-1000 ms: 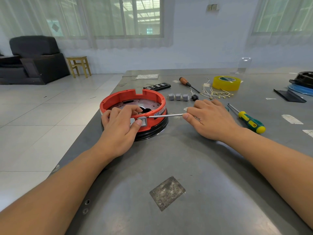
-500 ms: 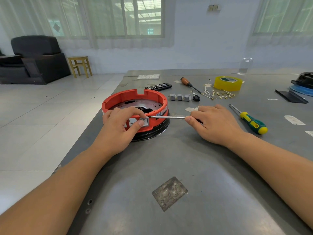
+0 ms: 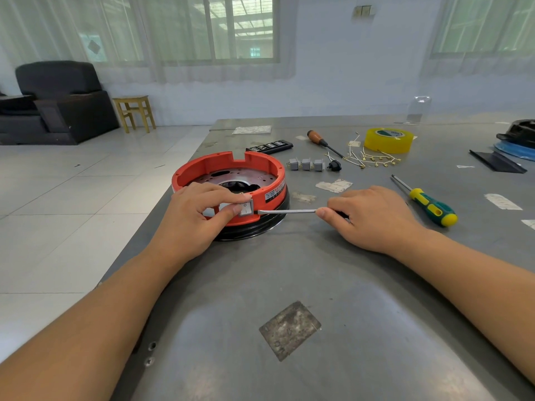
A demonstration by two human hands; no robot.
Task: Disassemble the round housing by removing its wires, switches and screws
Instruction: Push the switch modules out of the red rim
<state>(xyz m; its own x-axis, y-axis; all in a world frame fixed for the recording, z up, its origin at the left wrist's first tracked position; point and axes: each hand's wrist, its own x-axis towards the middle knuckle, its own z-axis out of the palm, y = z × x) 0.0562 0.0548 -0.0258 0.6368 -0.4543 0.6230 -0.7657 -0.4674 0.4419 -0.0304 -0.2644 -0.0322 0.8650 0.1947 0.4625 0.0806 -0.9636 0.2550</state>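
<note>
My left hand (image 3: 191, 224) pinches the rocker switch (image 3: 246, 208) while my right hand (image 3: 373, 218) grips the flat screwdriver (image 3: 286, 211), needing gentle prying next.

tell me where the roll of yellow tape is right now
In the head view the yellow tape roll lies flat at the far right of the metal table, just behind the scattered wires and right of the wooden-handled screwdriver.

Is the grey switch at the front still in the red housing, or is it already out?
Still in: the switch sits in the housing wall, left hand pinching it.
</note>
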